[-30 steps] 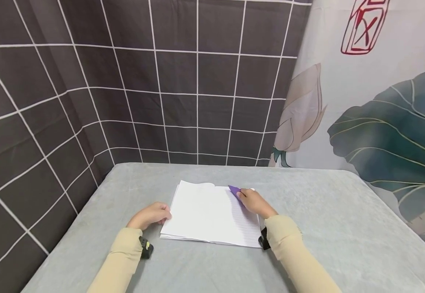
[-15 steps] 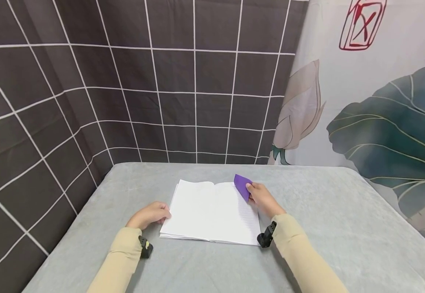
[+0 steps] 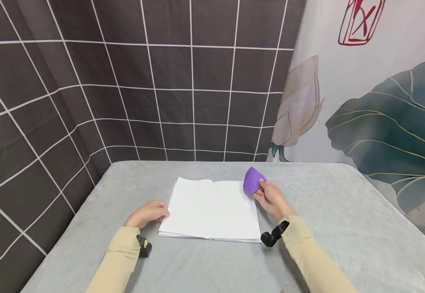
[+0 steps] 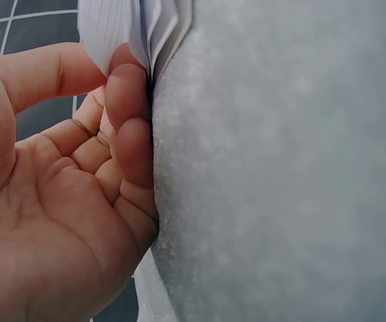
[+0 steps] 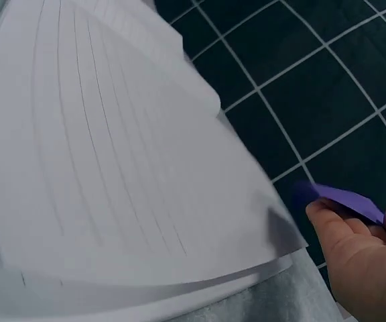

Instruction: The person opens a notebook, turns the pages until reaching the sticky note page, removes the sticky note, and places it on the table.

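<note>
An open notebook [image 3: 210, 211] with white lined pages lies on the table. At its left edge my left hand [image 3: 148, 213] pinches the pages; in the left wrist view the thumb [image 4: 55, 70] lies on the sheet and curled fingers sit under it. My right hand [image 3: 271, 198] holds a small purple piece of paper [image 3: 252, 180] between thumb and fingers, raised over the notebook's upper right corner. In the right wrist view this purple paper [image 5: 347, 201] appears edge-on and slightly bent, beyond the lined page [image 5: 126, 154].
The notebook rests on a grey cloth-covered table [image 3: 344, 228]. Behind and to the left hangs a dark curtain [image 3: 168, 106] with white grid lines. A pale curtain [image 3: 329, 142] with leaf and flower prints hangs at the right.
My right hand has moved right and slightly up with the purple paper, from over the right page to its upper right corner, turning the paper's face into view. My left hand stays at the notebook's edge.
</note>
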A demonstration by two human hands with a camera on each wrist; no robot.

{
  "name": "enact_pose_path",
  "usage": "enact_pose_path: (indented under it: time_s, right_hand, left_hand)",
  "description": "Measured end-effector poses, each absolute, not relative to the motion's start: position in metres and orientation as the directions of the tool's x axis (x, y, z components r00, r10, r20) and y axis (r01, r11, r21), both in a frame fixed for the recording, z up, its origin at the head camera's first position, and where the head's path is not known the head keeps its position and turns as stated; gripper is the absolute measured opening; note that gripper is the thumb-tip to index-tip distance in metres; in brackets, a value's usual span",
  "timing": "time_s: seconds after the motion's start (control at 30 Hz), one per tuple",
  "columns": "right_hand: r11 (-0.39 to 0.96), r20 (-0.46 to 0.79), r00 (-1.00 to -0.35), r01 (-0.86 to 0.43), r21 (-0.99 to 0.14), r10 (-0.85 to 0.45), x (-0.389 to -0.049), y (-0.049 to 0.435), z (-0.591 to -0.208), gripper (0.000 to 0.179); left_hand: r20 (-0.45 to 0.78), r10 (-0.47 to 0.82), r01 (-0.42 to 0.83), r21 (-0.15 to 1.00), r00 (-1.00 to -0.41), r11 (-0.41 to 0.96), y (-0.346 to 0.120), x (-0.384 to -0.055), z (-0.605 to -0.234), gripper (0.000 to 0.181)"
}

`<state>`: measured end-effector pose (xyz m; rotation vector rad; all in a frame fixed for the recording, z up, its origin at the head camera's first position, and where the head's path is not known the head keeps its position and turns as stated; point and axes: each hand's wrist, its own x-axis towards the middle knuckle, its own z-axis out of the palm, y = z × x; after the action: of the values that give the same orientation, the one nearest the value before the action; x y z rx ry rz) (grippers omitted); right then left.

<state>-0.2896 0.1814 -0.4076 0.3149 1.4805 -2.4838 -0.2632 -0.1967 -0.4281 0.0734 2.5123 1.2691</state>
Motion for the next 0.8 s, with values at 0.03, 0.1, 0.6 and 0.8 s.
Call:
enact_pose_path:
  time_s: [0.03,0.1,0.6,0.8]
  right_hand:
    - [-0.499,-0.292,-0.952,0.299,-0.813,-0.096,-0.289,0.183,-0.406,0.056]
    - [-0.54,-0.277,-0.956,0.283,-0.793,-0.094,-0.287,0.187,-0.402,0.056]
    - [0.588,0.109,-0.991,-0.045,-0.808,0.073,-0.271,0.217,-0.397,0.043]
    - [0.889,0.373,-0.9,-0.348,-0.299,-0.227,-0.268,0.219,-0.402,0.029]
  left_hand:
    - [-0.263,0.187,-0.102,0.793,-0.946,0.601,-0.197,-0.263,-0.428,0.016]
    - [-0.263,0.186,-0.103,0.794,-0.947,0.599,-0.197,-0.263,-0.426,0.016]
    - [-0.274,0.147,-0.13,0.78,-0.95,0.612,-0.196,-0.26,-0.427,0.015]
    - [-0.273,0.156,-0.127,0.787,-0.949,0.603,-0.196,-0.261,-0.426,0.015]
